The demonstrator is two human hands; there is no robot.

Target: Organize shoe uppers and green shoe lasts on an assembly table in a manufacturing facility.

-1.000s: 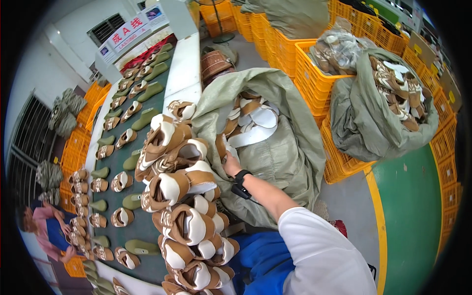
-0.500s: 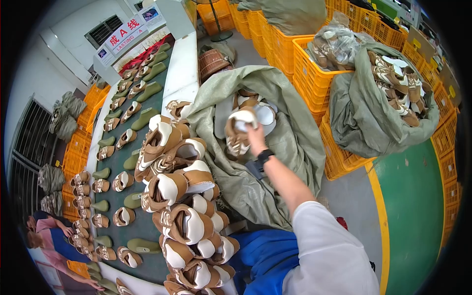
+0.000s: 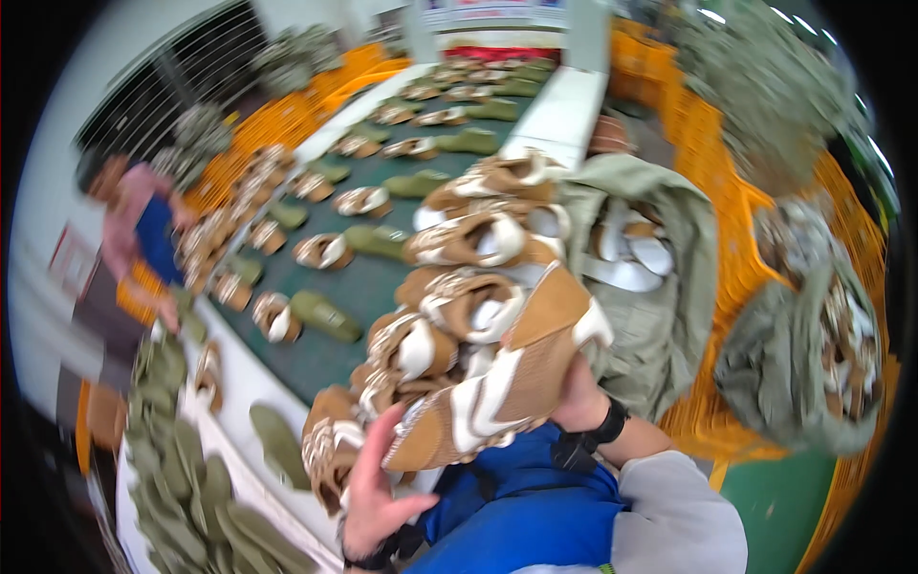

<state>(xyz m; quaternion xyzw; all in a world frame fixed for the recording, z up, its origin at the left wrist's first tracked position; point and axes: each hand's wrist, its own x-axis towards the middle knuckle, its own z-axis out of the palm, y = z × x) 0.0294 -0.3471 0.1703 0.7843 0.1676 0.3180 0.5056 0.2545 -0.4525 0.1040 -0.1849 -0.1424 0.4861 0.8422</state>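
My right hand [image 3: 579,400] grips a brown and white shoe upper [image 3: 512,378] near its heel end, holding it tilted before me with its side showing. By the upper's toe is my left hand [image 3: 378,502], open, thumb and fingers apart; whether a fingertip touches the toe I cannot tell. Beyond the held upper lies a heap of similar shoe uppers [image 3: 469,239] along the edge of the line. To the right, a grey-green sack [image 3: 660,335] stands with its mouth spread, more uppers and white pieces inside. The picture is slightly blurred.
Green shoe lasts [image 3: 378,241] and uppers lie in rows on the dark green belt [image 3: 316,368]. More lasts [image 3: 167,478] fill the near left. Across the line, a person in pink [image 3: 143,220] works. Orange crates [image 3: 732,354] and another full sack [image 3: 798,354] stand at right.
My view has swung left from the sack toward the line. My right hand has brought a shoe upper out of the sack to in front of me; my left hand has come into view.
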